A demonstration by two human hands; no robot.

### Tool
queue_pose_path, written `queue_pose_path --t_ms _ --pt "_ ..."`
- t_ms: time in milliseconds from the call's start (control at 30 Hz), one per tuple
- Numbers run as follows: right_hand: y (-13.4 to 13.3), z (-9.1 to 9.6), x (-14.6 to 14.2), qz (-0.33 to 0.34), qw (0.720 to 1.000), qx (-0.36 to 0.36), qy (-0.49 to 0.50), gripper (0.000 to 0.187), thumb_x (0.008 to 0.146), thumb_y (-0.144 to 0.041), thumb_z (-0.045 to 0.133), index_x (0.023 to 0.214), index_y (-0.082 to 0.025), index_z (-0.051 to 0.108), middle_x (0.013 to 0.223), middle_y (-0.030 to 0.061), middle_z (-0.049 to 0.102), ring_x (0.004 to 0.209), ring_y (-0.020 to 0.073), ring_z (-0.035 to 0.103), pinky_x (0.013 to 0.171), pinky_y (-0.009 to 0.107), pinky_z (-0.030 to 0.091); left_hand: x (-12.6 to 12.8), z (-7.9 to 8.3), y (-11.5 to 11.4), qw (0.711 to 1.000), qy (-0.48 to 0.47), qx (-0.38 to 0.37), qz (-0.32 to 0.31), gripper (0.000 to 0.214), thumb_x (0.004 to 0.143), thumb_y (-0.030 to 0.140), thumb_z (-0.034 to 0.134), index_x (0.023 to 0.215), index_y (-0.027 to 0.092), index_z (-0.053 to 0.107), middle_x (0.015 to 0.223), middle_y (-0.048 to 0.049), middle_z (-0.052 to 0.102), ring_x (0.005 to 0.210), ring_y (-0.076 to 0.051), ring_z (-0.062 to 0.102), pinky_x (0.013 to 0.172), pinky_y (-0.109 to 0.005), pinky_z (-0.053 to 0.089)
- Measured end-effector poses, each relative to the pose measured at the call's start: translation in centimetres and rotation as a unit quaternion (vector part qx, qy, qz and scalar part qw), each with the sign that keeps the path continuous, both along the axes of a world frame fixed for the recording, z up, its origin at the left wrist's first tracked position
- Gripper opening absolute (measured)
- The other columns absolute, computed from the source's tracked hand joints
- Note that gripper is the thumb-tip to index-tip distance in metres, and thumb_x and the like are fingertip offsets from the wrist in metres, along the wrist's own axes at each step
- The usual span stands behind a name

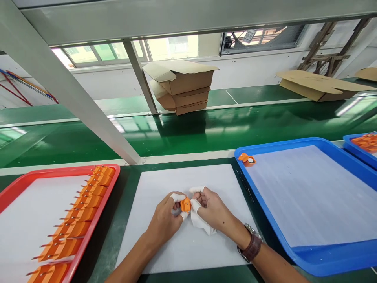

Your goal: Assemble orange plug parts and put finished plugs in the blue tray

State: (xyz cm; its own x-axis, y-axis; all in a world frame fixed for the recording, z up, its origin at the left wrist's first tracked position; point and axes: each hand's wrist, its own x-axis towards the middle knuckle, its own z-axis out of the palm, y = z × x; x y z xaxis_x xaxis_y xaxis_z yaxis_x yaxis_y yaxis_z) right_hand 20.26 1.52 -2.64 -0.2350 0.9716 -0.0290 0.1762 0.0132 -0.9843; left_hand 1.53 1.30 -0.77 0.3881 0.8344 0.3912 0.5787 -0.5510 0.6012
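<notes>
Forearms [141, 253], both bare, are cut off by the bottom edge, w/ a brown-strapped watch [253, 244] worn at the R wrist. An orange piece [185, 204] is held over the middle of a white sheet [165, 253] on the green counter [110, 222], btwn a red tray [117, 175] on the L and a blue tray [324, 261] on the R. It is pinched btwn thumb and fingers of the L hand [165, 216]; by the R hand [215, 210] a white cloth [203, 224] is gripped under the thumb, right beside the piece, w/ the index finger raised clear. White finger cots [178, 197] are worn on both. Judging by looks, the piece is prob. light, stiff plastic, smooth enough to slip a bit if squeezed at a corner; it's best taken by its opposite flat sides, approx. as now. The dark thin stems on similar orange parts [88, 214] lined up in the red tray look easily bent, so the blocky bodies are the safer hold. The cloth is limp & prob. can be pinched anywhere. Much of the piece is covered by the L fingers; whether a stem is fitted can't be told. A greyish patch [176, 212] inside the L grip can't be made out, nor can contact btwn cloth and piece. The red tray's near end is cut off.
</notes>
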Motion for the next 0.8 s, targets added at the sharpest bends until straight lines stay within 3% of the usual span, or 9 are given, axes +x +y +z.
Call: queue_pose_path --t_ms 367,600,800 --pt "-0.2 1.1 1.6 0.099 0.993 -0.014 -0.060 0.023 0.077 -0.009 0.055 0.095 -0.021 0.056 0.082 -0.0025 0.062 0.067 0.0120 0.057 0.059 0.023 0.044 0.0 -0.1 0.1 1.000 -0.007 -0.012 -0.005 0.028 0.081 0.012 0.063 0.104 0.024 0.053 0.099 -0.0028 0.067 0.068 -0.012 0.058 0.060 -0.026 0.052" --pt "0.5 1.0 1.7 0.027 0.999 -0.028 0.017 0.017 0.079 -0.012 0.055 0.094 -0.020 0.054 0.088 -0.0002 0.064 0.073 0.0126 0.061 0.062 0.024 0.048 0.0 0.1 0.1 1.000 0.001 -0.020 0.000 0.027 0.080 0.012 0.063 0.102 0.024 0.053 0.099 -0.0013 0.067 0.068 -0.012 0.056 0.061 -0.026 0.051" --pt "0.3 0.6 0.8 0.034 0.998 -0.027 0.047 0.012 0.080 -0.012 0.056 0.089 -0.020 0.053 0.091 0.0005 0.064 0.076 0.0131 0.062 0.064 0.025 0.049 -0.1 -0.1 0.1 1.000 0.003 -0.025 0.001 0.026 0.080 0.012 0.062 0.102 0.024 0.053 0.100 -0.0031 0.067 0.068 -0.013 0.056 0.061 -0.027 0.052"
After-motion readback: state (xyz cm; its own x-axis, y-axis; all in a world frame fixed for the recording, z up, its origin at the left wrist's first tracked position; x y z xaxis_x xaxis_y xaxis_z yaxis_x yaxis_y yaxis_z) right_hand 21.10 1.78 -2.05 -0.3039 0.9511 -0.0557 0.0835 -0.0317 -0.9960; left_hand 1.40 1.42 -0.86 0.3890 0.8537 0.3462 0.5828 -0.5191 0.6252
